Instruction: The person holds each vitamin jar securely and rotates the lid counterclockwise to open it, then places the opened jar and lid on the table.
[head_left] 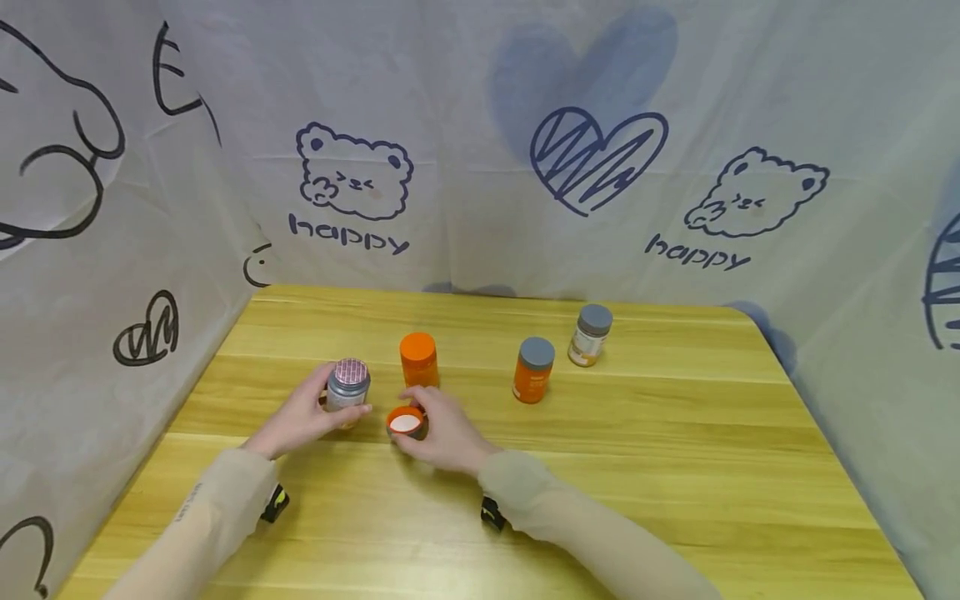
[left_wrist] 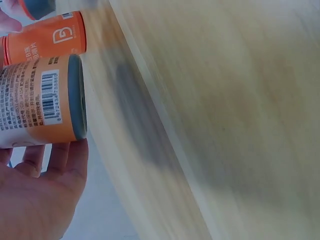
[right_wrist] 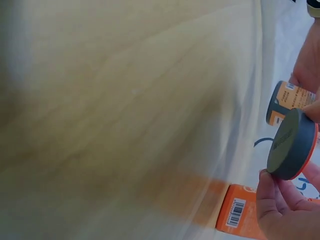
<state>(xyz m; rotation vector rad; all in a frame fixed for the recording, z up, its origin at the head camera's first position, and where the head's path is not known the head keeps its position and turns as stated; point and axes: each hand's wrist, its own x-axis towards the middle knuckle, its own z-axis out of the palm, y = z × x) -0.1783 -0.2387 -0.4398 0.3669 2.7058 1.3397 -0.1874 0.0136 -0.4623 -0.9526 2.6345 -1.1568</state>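
On the left of the head view, my left hand (head_left: 296,417) grips a small supplement bottle (head_left: 348,390). Its top has no cap and shows a pinkish patterned seal; in the left wrist view its orange and white label carries a barcode (left_wrist: 50,97). Just to the right, my right hand (head_left: 450,435) pinches a round grey lid (head_left: 406,423) by its edge. The lid's white inside with an orange-red rim faces up, and its grey outer face (right_wrist: 284,142) shows in the right wrist view. Lid and bottle are apart.
Behind the hands stands an orange bottle with an orange cap (head_left: 418,354), its lower part partly hidden. Farther right are an orange bottle with a grey cap (head_left: 532,379) and a white and orange bottle with a grey cap (head_left: 588,337). Patterned cloth (head_left: 465,200) encloses the wooden table (head_left: 637,483).
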